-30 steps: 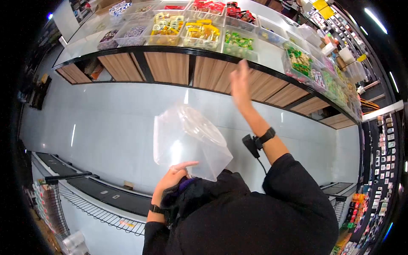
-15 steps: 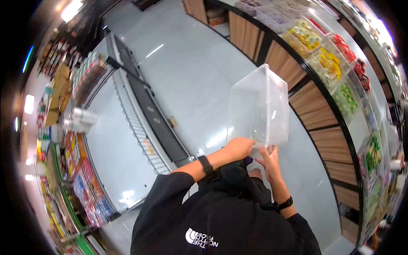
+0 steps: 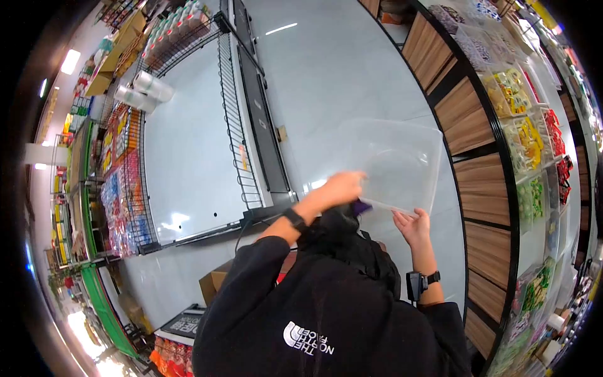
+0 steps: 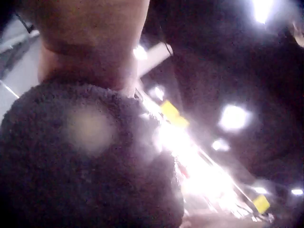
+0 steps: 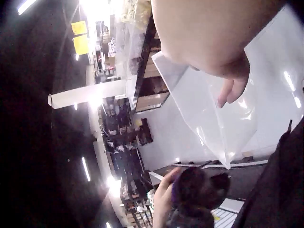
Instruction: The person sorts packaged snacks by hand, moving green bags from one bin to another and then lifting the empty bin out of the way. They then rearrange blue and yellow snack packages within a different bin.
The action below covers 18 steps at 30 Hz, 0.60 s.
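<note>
A clear plastic bin is held out before the body, tilted over the floor. My right hand grips its near edge at the right corner, and in the right wrist view the fingers show against the clear wall. At the bin's left near side, my left hand holds a bunched dark cloth with a purple part showing. The fuzzy cloth fills much of the left wrist view and hides the left fingers there. No contents show inside the bin.
On the right a wood-fronted counter carries clear bins of packaged sweets. To the left stands a white display table with a wire rail and white rolls. A cardboard box is low on the left, near the body.
The view has turned left. My right hand, earlier raised toward the counter, came down and took the bin's edge. The bin has tilted, and my left hand with the cloth has moved up its left side.
</note>
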Each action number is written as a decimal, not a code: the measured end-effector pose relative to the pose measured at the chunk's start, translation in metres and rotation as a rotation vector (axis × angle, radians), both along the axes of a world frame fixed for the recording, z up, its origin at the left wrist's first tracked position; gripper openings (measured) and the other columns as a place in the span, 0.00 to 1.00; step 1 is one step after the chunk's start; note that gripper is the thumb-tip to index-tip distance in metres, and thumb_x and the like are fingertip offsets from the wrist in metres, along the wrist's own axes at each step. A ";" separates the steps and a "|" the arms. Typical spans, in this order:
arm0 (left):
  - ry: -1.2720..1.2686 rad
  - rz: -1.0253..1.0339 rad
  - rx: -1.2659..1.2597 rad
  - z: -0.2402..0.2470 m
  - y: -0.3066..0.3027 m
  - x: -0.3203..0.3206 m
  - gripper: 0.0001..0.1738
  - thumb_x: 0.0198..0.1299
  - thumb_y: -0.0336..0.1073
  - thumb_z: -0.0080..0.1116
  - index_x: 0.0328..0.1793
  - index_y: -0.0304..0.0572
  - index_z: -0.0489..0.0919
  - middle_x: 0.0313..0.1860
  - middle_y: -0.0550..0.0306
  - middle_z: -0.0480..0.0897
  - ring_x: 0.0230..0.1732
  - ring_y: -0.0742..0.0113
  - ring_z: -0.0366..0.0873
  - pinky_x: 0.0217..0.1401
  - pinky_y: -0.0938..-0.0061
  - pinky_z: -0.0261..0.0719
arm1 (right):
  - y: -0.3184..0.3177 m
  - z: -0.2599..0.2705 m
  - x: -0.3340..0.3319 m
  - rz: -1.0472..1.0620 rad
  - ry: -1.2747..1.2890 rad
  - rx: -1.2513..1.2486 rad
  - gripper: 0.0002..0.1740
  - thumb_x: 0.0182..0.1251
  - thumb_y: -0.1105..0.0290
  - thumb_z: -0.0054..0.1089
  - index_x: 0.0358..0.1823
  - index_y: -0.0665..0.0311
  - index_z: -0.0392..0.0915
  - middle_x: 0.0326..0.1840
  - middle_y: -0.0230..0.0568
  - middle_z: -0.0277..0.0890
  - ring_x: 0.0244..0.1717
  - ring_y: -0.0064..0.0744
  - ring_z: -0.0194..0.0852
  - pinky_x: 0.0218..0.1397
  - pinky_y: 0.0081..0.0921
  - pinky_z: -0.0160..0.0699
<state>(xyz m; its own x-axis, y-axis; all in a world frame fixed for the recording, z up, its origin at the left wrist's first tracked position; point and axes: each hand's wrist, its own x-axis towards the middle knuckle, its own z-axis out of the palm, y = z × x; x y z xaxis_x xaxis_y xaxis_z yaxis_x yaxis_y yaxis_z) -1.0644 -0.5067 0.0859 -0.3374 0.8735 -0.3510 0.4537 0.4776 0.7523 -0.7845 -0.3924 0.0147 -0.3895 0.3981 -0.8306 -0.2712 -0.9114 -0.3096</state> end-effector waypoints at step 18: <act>1.106 1.187 -0.127 0.051 -0.233 -0.165 0.13 0.65 0.34 0.35 0.49 0.49 0.72 0.30 0.60 0.84 0.33 0.56 0.81 0.32 0.62 0.74 | -0.024 -0.016 0.099 -0.190 -0.182 0.145 0.19 0.64 0.67 0.40 0.51 0.70 0.52 0.57 0.56 0.57 0.54 0.61 0.70 0.48 0.44 0.76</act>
